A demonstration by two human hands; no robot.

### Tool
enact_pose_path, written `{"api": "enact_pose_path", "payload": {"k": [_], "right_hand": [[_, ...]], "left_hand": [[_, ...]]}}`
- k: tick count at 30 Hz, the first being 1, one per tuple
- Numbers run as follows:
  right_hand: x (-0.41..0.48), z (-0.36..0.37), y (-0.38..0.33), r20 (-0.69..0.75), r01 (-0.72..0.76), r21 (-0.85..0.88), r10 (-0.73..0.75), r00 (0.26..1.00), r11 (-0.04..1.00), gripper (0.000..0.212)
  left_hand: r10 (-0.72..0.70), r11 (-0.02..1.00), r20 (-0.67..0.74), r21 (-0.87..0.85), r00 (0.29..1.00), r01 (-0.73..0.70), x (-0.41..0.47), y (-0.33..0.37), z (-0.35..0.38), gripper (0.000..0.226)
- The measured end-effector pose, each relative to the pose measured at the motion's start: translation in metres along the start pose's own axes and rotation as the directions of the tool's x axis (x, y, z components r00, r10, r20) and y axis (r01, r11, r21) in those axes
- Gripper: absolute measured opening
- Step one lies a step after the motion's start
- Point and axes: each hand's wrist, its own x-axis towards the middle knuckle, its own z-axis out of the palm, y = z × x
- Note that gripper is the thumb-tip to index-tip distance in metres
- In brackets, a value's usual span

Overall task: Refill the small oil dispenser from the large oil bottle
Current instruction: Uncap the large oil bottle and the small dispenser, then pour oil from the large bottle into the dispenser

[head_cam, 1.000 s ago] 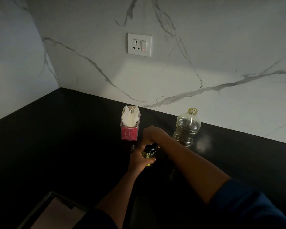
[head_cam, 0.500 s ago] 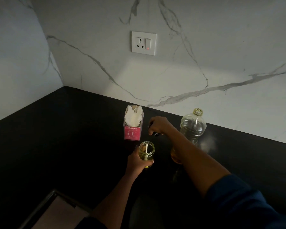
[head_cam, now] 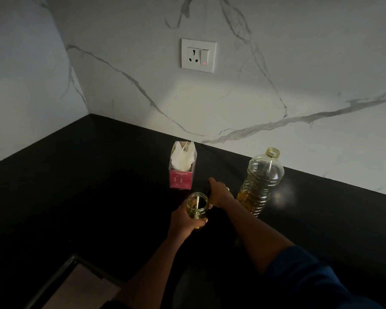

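Note:
My left hand (head_cam: 183,221) grips the small glass oil dispenser (head_cam: 197,207) on the black counter (head_cam: 98,186). The dispenser's mouth is uncovered, a white tube stands inside it, and a little yellow oil shows at the bottom. My right hand (head_cam: 220,194) is low over the counter just behind the dispenser. Its fingers curl round the dispenser's black cap, which barely shows against the dark surface. The large clear oil bottle (head_cam: 262,177) stands uncapped to the right, with amber oil in its lower part.
A pink tissue box (head_cam: 182,172) stands just behind and left of the dispenser. A marble wall with a socket (head_cam: 198,55) runs along the back of the counter. A light panel in a dark frame (head_cam: 76,286) lies at the lower left.
My right hand took the black cap off the dispenser, carried it back and right, then lowered it to the counter. My left hand kept its hold on the dispenser.

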Motion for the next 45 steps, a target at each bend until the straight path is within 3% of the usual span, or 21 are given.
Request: {"api": "enact_pose_path", "payload": {"k": [9,13,15,18,20,23,26,29,31,34,38,42,45], "right_hand": [[-0.018,0.008,0.006,-0.054,0.039,-0.057,-0.042,0.998,0.998,0.097],[-0.053,0.008,0.010,-0.287,0.140,-0.113,-0.167,0.943,0.984,0.069],[-0.072,0.012,0.015,-0.466,0.283,-0.222,-0.357,0.810,0.933,0.059],[-0.088,0.026,0.032,-0.699,0.357,-0.414,-0.544,0.464,0.837,0.048],[-0.098,0.029,0.039,-0.790,0.282,-0.439,-0.516,0.331,0.853,0.040],[-0.100,0.024,0.048,-0.943,0.135,-0.184,-0.213,0.255,0.974,0.035],[-0.099,0.015,0.055,-0.953,0.175,0.132,0.076,0.292,0.976,0.057],[-0.099,0.004,0.056,-0.855,0.245,0.408,0.273,0.441,0.879,0.088],[-0.097,-0.003,0.055,-0.799,0.268,0.515,0.344,0.493,0.814,0.100],[-0.093,-0.009,0.057,-0.753,0.305,0.601,0.394,0.527,0.739,0.102],[-0.090,-0.015,0.057,-0.670,0.322,0.692,0.410,0.618,0.646,0.101],[-0.089,-0.026,0.054,-0.638,0.318,0.722,0.411,0.652,0.615,0.098],[-0.086,-0.035,0.053,-0.627,0.313,0.728,0.407,0.664,0.610,0.084]], "left_hand": [[-0.014,1.000,-0.009,0.013,1.000,0.014,-0.001,0.001,0.002,0.077],[0.001,0.999,-0.027,0.043,1.000,0.000,-0.003,0.002,0.002,0.077],[0.009,0.999,-0.037,0.051,0.999,-0.007,-0.004,0.002,0.003,0.076],[0.016,0.999,-0.039,0.035,0.999,-0.015,-0.006,0.002,0.003,0.074],[0.024,1.000,-0.027,0.017,0.999,-0.023,-0.007,0.002,0.003,0.072],[0.028,1.000,-0.019,-0.012,0.999,-0.029,-0.008,0.000,0.003,0.070],[0.027,0.999,0.003,-0.041,1.000,-0.027,-0.007,-0.002,0.002,0.073],[0.027,0.997,0.045,-0.079,0.999,-0.023,-0.006,-0.003,0.001,0.080],[0.031,0.995,0.071,-0.100,0.997,-0.024,-0.006,-0.003,-0.001,0.084],[0.049,0.990,0.084,-0.136,0.995,-0.037,-0.008,-0.003,-0.003,0.094],[0.070,0.982,0.054,-0.177,0.996,-0.059,-0.008,-0.007,-0.008,0.089],[0.092,0.978,0.055,-0.191,0.994,-0.080,-0.008,-0.011,-0.010,0.094],[0.109,0.978,0.056,-0.185,0.992,-0.097,-0.010,-0.010,-0.007,0.086]]}}
